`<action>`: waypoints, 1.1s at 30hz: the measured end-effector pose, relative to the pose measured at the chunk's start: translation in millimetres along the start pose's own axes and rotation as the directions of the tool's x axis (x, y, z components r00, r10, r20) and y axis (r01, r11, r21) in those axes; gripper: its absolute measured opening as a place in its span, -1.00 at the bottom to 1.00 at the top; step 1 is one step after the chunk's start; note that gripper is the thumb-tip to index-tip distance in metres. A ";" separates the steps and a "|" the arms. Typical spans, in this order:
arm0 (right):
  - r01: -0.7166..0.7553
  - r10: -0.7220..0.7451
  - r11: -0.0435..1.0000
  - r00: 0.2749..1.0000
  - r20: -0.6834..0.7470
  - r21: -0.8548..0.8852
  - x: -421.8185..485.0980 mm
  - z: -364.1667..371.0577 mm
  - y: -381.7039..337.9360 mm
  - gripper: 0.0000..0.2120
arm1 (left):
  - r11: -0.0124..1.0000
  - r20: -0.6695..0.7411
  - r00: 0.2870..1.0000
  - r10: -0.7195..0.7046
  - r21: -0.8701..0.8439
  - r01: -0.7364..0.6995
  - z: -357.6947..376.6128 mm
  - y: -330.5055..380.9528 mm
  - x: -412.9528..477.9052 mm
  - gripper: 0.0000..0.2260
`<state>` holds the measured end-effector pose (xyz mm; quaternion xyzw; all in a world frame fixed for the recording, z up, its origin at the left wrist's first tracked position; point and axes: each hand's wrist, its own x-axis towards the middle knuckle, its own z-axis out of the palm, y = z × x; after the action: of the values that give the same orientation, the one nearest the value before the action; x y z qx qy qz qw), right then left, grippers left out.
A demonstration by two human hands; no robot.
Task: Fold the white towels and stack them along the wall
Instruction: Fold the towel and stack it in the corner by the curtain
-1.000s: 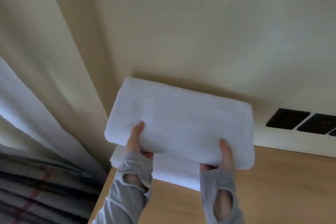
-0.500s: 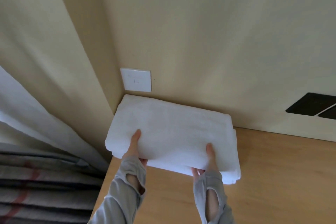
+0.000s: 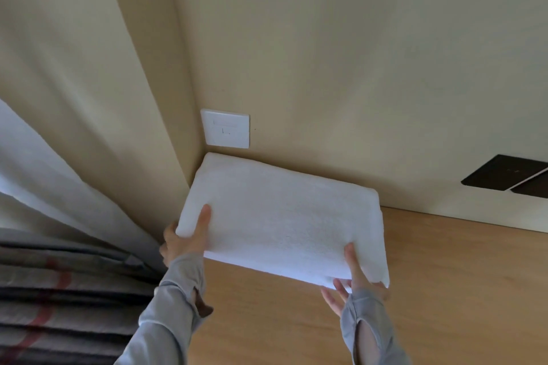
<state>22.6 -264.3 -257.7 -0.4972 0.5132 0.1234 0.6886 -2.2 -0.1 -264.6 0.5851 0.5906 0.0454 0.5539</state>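
Your left hand (image 3: 185, 238) and right hand (image 3: 353, 278) each pinch the folded towel (image 3: 281, 216) by its near edge, seemingly seated against the wall (image 3: 326, 68), so yanking fingers out could skew it.

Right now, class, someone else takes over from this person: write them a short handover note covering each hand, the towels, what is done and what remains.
Left hand: grips the folded towel at its near-left corner, thumb on top.
Right hand: pinches the near-right corner, thumb on top, fingers underneath.
Towel: in the corner of the wooden table, far edge along the wall, below the white wall plate; near edge looks slightly raised.
Done: this towel is folded and at the wall.
Left: lower it, release, square it up. No unfolded towel is in view.
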 end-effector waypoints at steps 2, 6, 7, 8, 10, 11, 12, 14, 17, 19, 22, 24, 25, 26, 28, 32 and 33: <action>0.061 -0.061 0.998 0.998 -0.013 -0.016 1.2 -1.6 1.2 -0.05 | 1.000 0.049 0.999 -0.007 0.030 0.006 -2.0 2.6 5.3 -0.15; 0.136 -0.136 0.991 0.990 0.038 -0.011 10.2 -0.6 -5.5 -0.05 | 0.999 0.113 0.994 0.015 -0.049 -0.009 -3.9 -3.1 6.5 -0.19; 0.157 -0.155 0.987 0.986 0.055 -0.031 12.3 0.0 -8.8 -0.03 | 0.998 0.116 0.993 0.024 -0.056 -0.018 -3.2 -6.6 5.3 -0.21; 0.171 -0.167 0.984 0.983 0.071 -0.056 12.2 0.0 -11.9 0.00 | 0.998 0.115 0.993 0.036 -0.060 -0.029 -2.0 -10.0 3.2 -0.23; 0.196 -0.188 0.977 0.977 0.096 -0.081 11.0 -0.4 -15.7 0.07 | 0.996 0.104 0.993 0.048 -0.081 -0.040 0.5 -13.2 -0.7 -0.25; 0.209 -0.199 0.974 0.974 0.112 -0.085 11.1 -0.8 -16.2 0.10 | 0.996 0.098 0.994 0.042 -0.088 -0.034 1.0 -12.1 -2.7 -0.25; 0.215 -0.202 0.972 0.971 0.131 -0.090 10.0 -1.2 -17.0 0.15 | 0.996 0.096 0.995 0.031 -0.088 -0.022 1.3 -8.9 -4.8 -0.25; 0.206 -0.180 0.967 0.968 0.173 -0.148 7.7 -4.1 -20.3 0.19 | 0.998 0.085 0.996 0.013 -0.057 -0.008 1.0 -4.1 -8.3 -0.24; 0.312 -0.298 0.867 0.950 0.096 -0.390 1.5 -13.3 -24.8 -0.03 | 0.992 0.032 0.991 0.127 0.020 -0.127 -5.4 -0.9 -22.0 -0.27; 0.548 -0.667 0.585 0.744 0.029 -0.598 -4.2 -18.3 -33.2 -0.05 | 0.873 -0.094 0.876 0.474 0.183 -0.453 -10.4 -2.8 -38.0 -0.28; 0.862 -0.929 0.024 0.206 0.308 -0.506 -22.4 6.6 -51.4 -0.39 | 0.258 0.037 0.305 0.952 0.440 -0.860 5.0 6.6 -60.0 -0.49; 0.863 -0.825 -0.321 -0.052 0.563 -0.391 -29.4 47.0 -52.0 -0.60 | -0.012 0.403 0.237 0.884 0.527 -0.850 32.0 22.7 -68.9 -0.50; 0.821 -0.721 -0.449 -0.101 0.686 -0.351 -30.9 66.3 -46.8 -0.64 | -0.081 0.526 0.291 0.799 0.574 -0.815 46.4 28.4 -68.2 -0.48; 0.767 -0.601 -0.540 -0.065 0.796 -0.345 -29.3 79.8 -40.5 -0.63 | -0.120 0.591 0.350 0.727 0.612 -0.782 57.7 31.4 -60.8 -0.49; 0.655 -0.425 -0.639 0.135 0.895 -0.403 -10.5 87.3 -34.3 -0.55 | -0.147 0.626 0.438 0.645 0.664 -0.733 61.8 37.1 -34.5 -0.47; 0.572 -0.420 -0.653 0.271 0.866 -0.496 31.0 66.1 -49.4 -0.42 | -0.079 0.573 0.473 0.670 0.688 -0.721 23.9 39.4 18.0 -0.31; 0.564 -0.426 -0.658 0.267 0.864 -0.499 34.7 62.8 -50.6 -0.39 | -0.084 0.576 0.462 0.674 0.681 -0.727 18.7 36.6 22.5 -0.29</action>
<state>109.1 -249.2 -259.6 -0.9771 -0.2082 0.0104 0.0436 41.2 16.8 -259.6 0.9925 0.1062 -0.0060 0.0600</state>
